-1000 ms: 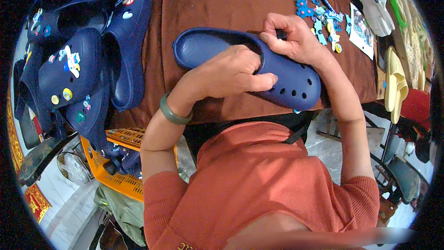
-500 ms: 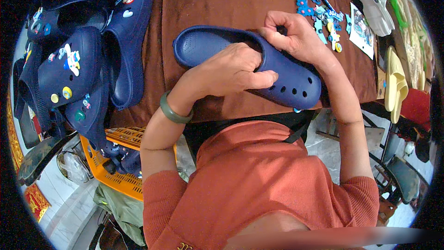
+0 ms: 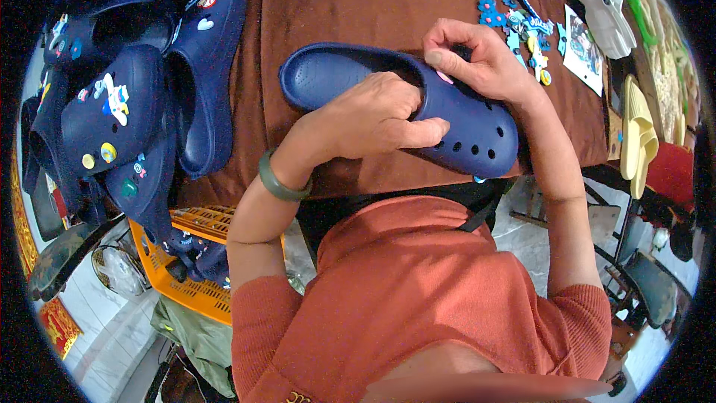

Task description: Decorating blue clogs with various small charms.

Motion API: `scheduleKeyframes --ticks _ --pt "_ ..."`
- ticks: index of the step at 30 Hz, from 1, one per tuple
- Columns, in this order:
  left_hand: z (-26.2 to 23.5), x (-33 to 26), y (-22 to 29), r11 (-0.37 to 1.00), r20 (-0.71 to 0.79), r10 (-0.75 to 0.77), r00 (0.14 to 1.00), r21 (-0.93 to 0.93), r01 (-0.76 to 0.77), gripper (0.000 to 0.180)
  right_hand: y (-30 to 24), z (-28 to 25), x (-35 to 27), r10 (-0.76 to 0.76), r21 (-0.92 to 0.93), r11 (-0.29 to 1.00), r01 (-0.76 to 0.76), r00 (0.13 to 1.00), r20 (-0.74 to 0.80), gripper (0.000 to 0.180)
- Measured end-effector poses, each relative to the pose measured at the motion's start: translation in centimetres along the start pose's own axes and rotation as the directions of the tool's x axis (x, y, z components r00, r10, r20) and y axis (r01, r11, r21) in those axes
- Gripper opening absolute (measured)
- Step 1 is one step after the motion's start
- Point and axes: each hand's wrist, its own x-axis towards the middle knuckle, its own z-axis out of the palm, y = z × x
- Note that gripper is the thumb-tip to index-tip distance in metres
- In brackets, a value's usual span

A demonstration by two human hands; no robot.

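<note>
One navy foam clog [image 3: 403, 108], lying on the brown table [image 3: 298, 15], toe toward the person. Left hand [image 3: 373, 119] clamped over its upper, fingers inside the opening; right hand [image 3: 477, 56] closed on the far rim, pinching a pink charm [image 3: 444, 77]. Since a second ago the right thumb has slid along the rim, so the charm looks nearly seated. Decorated navy clogs [image 3: 119, 112] stacked left, at least five. Loose charms [image 3: 522, 26]: roughly a dozen. One orange crate [image 3: 198, 254].

At centre frame we grip a navy clog [image 3: 455, 130] with our left hand [image 3: 373, 116], our right hand [image 3: 477, 60] pinching its upper edge.
</note>
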Motion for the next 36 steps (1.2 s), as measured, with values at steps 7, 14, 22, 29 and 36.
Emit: scheduleKeyframes --ticks 7,14,22,29,36 --pt "-0.4 0.8 0.5 0.987 0.027 -0.11 0.994 -0.115 0.112 0.028 0.2 -1.5 -0.1 -0.077 0.025 0.997 0.073 0.981 0.179 0.03" --pt "-1.1 0.6 0.9 0.921 0.15 -0.336 0.93 -0.156 0.358 0.028 0.3 -1.4 0.1 -0.012 -0.002 1.0 0.012 0.984 0.175 0.022" --pt "-1.4 1.2 1.3 0.898 0.139 -0.309 0.941 -0.284 0.337 0.028 1.5 -1.2 0.1 -0.117 -0.014 0.993 0.119 0.987 0.112 0.027" --pt "-0.8 0.5 0.6 0.987 0.013 -0.088 0.996 -0.136 0.089 0.028 1.1 -1.8 0.1 -0.102 0.031 0.995 0.098 0.974 0.202 0.032" --pt "-0.8 1.2 1.2 0.924 0.004 -0.232 0.973 -0.311 0.222 0.027 1.2 -1.6 0.1 -0.068 0.023 0.998 0.064 0.982 0.176 0.032"
